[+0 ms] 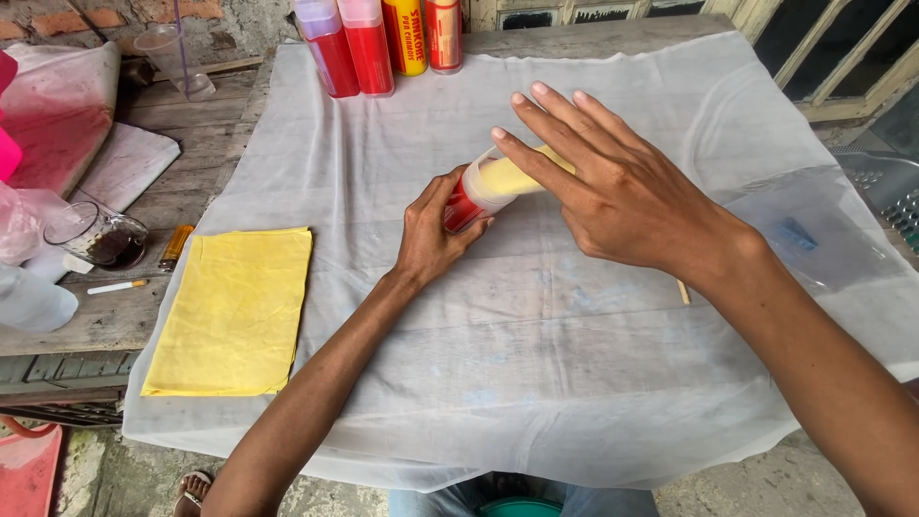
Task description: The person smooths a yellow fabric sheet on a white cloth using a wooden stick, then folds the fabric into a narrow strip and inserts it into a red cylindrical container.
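Observation:
A cylinder-shaped bottle (486,188) with a red end lies on its side on the white cloth (536,364), with a yellow sheet wrapped around its body. My left hand (433,235) grips the bottle's red end from below. Over the yellow-wrapped part lies my right hand (603,187), flat, fingers straight and spread, pressing down on it. A thin wooden stick (683,292) pokes out from under my right wrist.
A stack of yellow sheets (235,311) lies at the cloth's left edge. Red and yellow bottles (378,38) stand at the far edge. On the wooden table at left are a glass cup (96,235), a lighter (175,246) and a cigarette (115,286). A clear plastic bag (814,230) lies at right.

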